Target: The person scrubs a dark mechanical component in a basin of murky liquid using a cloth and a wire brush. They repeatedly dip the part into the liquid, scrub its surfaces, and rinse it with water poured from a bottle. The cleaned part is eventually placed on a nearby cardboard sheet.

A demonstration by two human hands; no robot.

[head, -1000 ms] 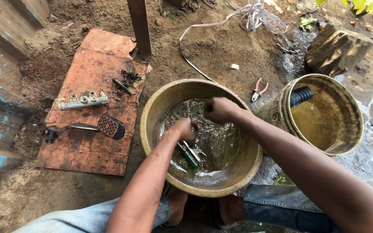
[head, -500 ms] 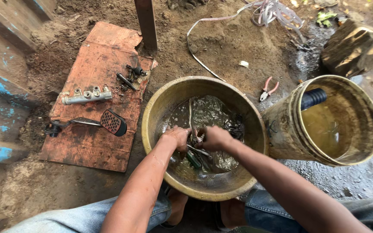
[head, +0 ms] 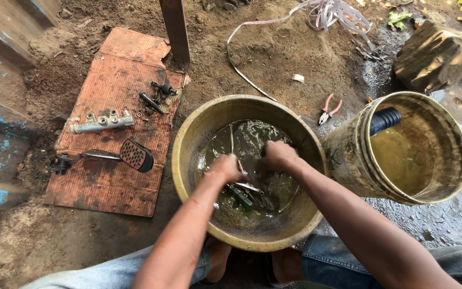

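Both my hands are down in a round yellowish basin (head: 188,139) of murky water between my knees. My left hand (head: 226,167) is closed around a thin metal part (head: 248,187) that lies in the water among other small metal parts. My right hand (head: 278,156) is fisted just to its right, at the water surface; what it grips is hidden by the fingers. A green-handled tool (head: 240,197) lies in the basin under my hands.
A rusty sheet (head: 108,176) at left carries a grey metal cylinder body (head: 101,122), a pedal lever (head: 126,154) and small bolts (head: 156,96). A tilted yellow bucket (head: 429,182) with a black hose stands right. Red pliers (head: 328,109) lie on the dirt. A wooden post (head: 176,27) stands behind.
My right hand has come down from the basin's far rim into the water beside my left hand. The view has shifted slightly to the left.
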